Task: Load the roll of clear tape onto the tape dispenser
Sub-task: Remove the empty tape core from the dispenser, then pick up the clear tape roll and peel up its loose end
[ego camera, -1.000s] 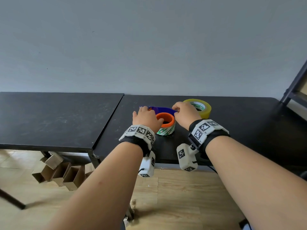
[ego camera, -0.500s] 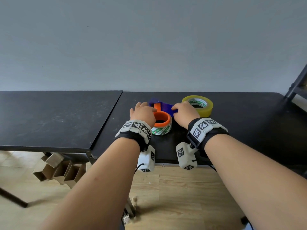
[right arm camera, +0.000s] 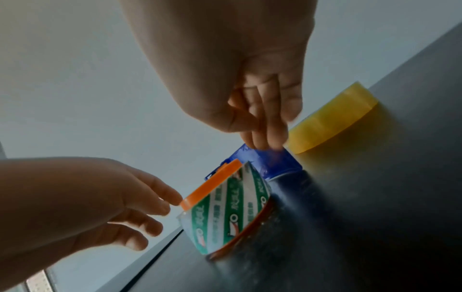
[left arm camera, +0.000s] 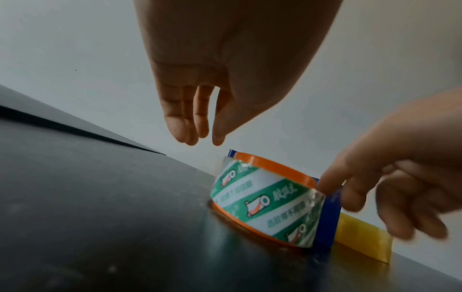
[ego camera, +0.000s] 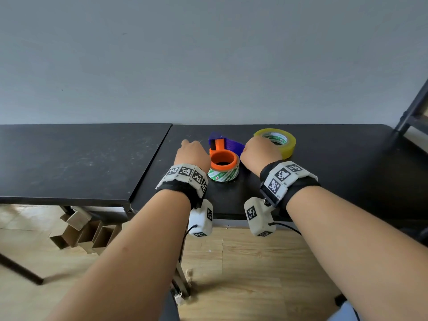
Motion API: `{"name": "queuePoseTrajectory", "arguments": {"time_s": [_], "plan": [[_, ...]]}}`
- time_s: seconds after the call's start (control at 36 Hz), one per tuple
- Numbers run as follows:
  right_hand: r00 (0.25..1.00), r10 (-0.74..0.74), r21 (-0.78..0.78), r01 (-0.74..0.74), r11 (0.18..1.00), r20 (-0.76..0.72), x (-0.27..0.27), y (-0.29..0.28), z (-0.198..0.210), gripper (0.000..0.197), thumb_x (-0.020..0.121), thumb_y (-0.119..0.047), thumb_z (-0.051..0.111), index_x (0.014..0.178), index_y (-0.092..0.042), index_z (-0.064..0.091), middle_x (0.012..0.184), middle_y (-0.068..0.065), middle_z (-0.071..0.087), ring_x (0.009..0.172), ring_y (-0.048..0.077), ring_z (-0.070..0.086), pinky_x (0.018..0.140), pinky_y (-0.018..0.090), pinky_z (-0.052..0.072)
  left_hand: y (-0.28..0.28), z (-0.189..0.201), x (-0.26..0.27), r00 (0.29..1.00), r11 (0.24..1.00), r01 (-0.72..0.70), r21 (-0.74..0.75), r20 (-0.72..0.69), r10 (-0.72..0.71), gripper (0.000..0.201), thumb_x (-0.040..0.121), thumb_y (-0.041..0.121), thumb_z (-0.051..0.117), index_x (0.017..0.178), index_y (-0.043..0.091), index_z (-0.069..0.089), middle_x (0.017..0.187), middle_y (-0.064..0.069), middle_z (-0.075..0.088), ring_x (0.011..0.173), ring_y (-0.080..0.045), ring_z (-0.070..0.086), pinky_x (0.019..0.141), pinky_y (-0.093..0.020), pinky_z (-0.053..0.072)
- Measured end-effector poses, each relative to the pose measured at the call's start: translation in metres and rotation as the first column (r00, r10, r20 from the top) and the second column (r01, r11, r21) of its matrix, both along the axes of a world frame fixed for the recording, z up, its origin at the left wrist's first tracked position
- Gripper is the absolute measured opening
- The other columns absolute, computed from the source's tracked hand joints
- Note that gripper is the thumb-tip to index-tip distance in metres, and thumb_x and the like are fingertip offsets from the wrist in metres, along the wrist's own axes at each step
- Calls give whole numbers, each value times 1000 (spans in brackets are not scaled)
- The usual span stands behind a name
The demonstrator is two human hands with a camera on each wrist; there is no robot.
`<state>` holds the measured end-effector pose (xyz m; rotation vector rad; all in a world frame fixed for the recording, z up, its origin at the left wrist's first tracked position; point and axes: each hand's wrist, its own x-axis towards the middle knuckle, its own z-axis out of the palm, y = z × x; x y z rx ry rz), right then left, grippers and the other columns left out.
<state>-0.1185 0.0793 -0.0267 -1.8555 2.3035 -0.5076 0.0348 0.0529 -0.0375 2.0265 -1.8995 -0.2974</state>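
Note:
A blue tape dispenser [ego camera: 232, 145] lies on its side on the black table [ego camera: 347, 172]. On its orange hub [ego camera: 223, 159] sits a thin roll with a green-and-white printed core [left arm camera: 260, 199]. A yellowish clear tape roll [ego camera: 281, 141] lies flat just behind and to the right. My left hand [left arm camera: 200, 136] hangs over the left edge of the hub roll with loose fingers and holds nothing. My right hand [right arm camera: 262, 138] points its fingertips down onto the blue dispenser body [right arm camera: 272, 164], between the hub and the yellow roll [right arm camera: 332, 118].
A second black table [ego camera: 69, 158] adjoins on the left with a narrow gap. Open cardboard boxes [ego camera: 88, 232] lie on the wooden floor beneath it. A dark metal rack [ego camera: 414, 107] stands at the far right. A grey wall runs right behind the tables.
Both hands have drawn apart from over the dispenser, the left one leftward and the right one toward the yellow roll, so the orange hub and blue body now show more fully.

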Motion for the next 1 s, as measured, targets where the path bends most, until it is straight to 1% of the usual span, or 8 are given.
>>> {"name": "queuePoseTrajectory", "arguments": {"time_s": [0.08, 0.19, 0.33, 0.42, 0.75, 0.81, 0.92, 1.0], "plan": [[996, 4, 103, -13, 995, 94, 2, 3, -3, 21, 94, -18, 45, 80, -6, 55, 74, 10, 70, 75, 26, 72, 78, 38, 60, 0, 1, -1, 999, 996, 44, 80, 25, -47, 18, 94, 16, 49, 81, 7, 59, 94, -9, 65, 77, -23, 57, 64, -30, 43], [983, 5, 147, -33, 989, 186, 6, 3, -9, 19, 95, -16, 47, 95, -5, 61, 84, 11, 72, 82, 26, 72, 81, 37, 60, 3, -1, -4, 999, 988, 32, 148, -11, -31, 32, 96, 16, 49, 65, 12, 47, 66, -2, 50, 75, -23, 54, 65, -29, 41], [974, 42, 151, -76, 986, 221, 5, 1, -6, 21, 91, -13, 49, 99, -3, 66, 76, 7, 72, 70, 22, 70, 73, 36, 59, 4, 1, -2, 996, 992, 48, 116, -76, -39, 24, 95, 20, 51, 79, 6, 61, 81, -8, 60, 77, -27, 57, 66, -31, 41], [970, 57, 89, -80, 993, 235, 4, 2, 0, 23, 89, -11, 48, 99, -1, 66, 88, 14, 73, 83, 30, 71, 80, 39, 58, 4, 8, -2, 993, 996, 51, 73, -106, -44, 27, 95, 24, 51, 93, 2, 68, 88, -12, 66, 80, -29, 61, 65, -31, 42], [927, 78, -140, -28, 990, 367, -12, 7, 14, 28, 92, -16, 45, 92, 2, 67, 86, 21, 72, 84, 38, 69, 80, 45, 57, 13, 39, -18, 991, 991, 28, -129, -123, -44, 25, 91, 14, 45, 93, 2, 66, 88, -14, 68, 71, -28, 58, 52, -28, 34], [930, 62, -179, 4, 984, 362, -22, 10, 16, 31, 94, -21, 46, 91, 0, 68, 84, 18, 72, 83, 37, 68, 77, 42, 56, 16, 42, -29, 981, 984, 43, -170, -178, -74, 26, 91, 14, 44, 101, 2, 66, 96, -15, 69, 84, -31, 62, 61, -30, 38], [953, -8, -231, 82, 969, 304, -49, 15, 19, 32, 95, -27, 46, 92, -6, 71, 81, 8, 65, 83, 32, 63, 67, 30, 39, 22, 46, -62, 955, 975, 91, -205, -260, -143, 26, 92, 15, 45, 100, 5, 67, 96, -12, 69, 80, -28, 55, 67, -29, 37], [940, -59, -240, 147, 960, 336, -76, 20, 18, 25, 94, -22, 47, 75, -8, 58, 74, 7, 55, 77, 30, 53, 57, 28, 33, 27, 46, -92, 942, 970, 173, -172, -260, -214, 29, 91, 11, 44, 101, 3, 69, 98, -15, 71, 90, -32, 62, 68, -29, 40]]}}
